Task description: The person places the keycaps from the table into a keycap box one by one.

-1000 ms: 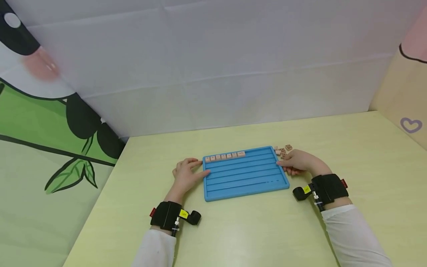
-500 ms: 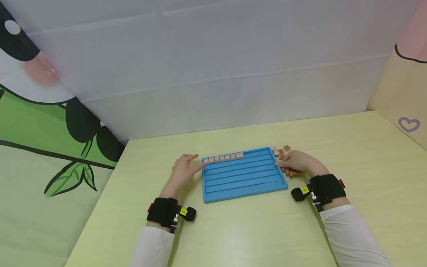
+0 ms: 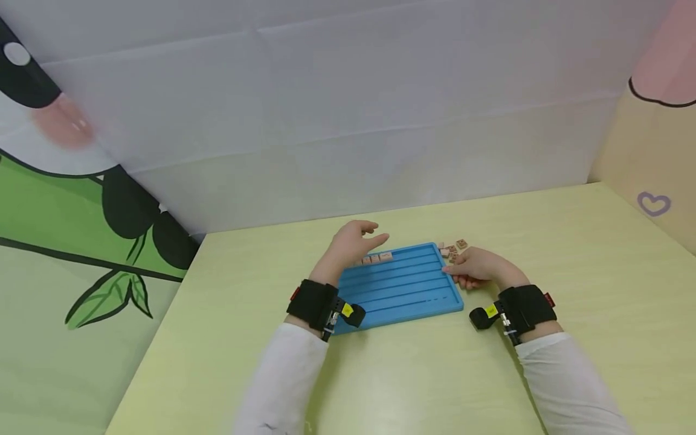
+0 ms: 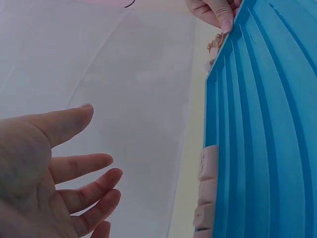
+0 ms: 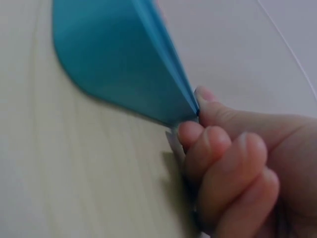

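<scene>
A blue ridged tray (image 3: 405, 289) is held at its right edge by my right hand (image 3: 481, 266). In the right wrist view, the thumb (image 5: 223, 113) lies on the tray's edge with curled fingers (image 5: 233, 171) below it. A row of pale pink keycaps (image 3: 375, 259) sits along the tray's top groove, its left end hidden behind my left arm. My left hand (image 3: 350, 244) hovers over the tray's upper left corner, fingers spread and holding nothing. In the left wrist view, its fingers (image 4: 81, 168) are apart from the keycaps (image 4: 208, 163).
Several loose keycaps (image 3: 461, 244) with brown markings lie on the table just past the tray's upper right corner, close to my right hand. The pale yellow table (image 3: 391, 380) meets a white cloth backdrop (image 3: 380, 121) behind. Printed panels stand left and right.
My left hand has left the tray's left edge and moved up and to the right, over the upper left corner. My right hand keeps its grip on the right edge.
</scene>
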Tool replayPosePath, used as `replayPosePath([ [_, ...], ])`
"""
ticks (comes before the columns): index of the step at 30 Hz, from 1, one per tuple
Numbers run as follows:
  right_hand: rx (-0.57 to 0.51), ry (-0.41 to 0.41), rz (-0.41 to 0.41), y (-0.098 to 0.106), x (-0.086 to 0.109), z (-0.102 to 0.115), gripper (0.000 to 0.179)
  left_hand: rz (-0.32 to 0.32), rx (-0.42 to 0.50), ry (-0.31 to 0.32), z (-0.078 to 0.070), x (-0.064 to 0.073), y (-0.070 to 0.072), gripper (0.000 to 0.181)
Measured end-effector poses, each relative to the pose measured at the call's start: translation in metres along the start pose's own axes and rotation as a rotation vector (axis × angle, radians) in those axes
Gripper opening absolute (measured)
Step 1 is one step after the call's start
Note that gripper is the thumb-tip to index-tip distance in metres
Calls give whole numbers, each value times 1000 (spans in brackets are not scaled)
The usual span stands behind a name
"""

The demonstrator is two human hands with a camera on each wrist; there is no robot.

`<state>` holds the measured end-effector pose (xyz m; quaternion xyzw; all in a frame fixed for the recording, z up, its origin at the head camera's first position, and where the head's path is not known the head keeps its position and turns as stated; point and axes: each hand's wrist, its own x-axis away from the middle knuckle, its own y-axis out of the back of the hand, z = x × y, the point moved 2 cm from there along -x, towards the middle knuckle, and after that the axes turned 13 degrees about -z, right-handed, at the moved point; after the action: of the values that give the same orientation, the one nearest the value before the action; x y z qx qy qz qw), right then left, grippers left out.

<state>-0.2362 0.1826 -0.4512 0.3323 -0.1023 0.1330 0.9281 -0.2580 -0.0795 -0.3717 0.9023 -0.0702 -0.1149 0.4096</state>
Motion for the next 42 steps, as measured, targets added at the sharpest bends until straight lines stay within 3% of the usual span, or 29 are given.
replayPosePath([
  [9, 17, -20, -24, -6, -2, 0, 37, -20, 50, -5, -13, -24, -39, 42],
  [12, 23, -23, -29, -6, -4, 1, 37, 35, -17, -26, -19, -33, -53, 43],
  [17, 25, -8, -20, -7, -6, 2, 37, 192, -196, -68, -27, -42, -79, 45],
  [21, 21, -15, -14, -8, -3, 0, 38, 260, -231, -88, -31, -43, -96, 46],
  [25, 8, -12, -15, -8, 0, 0, 38, 253, -232, -83, -33, -44, -105, 46],
  [33, 8, 26, -14, -5, 3, 3, 37, 232, -225, -39, -47, -44, -110, 39],
  [42, -6, 6, -28, -3, 2, 2, 38, 152, -248, 13, -55, -43, -117, 25],
])
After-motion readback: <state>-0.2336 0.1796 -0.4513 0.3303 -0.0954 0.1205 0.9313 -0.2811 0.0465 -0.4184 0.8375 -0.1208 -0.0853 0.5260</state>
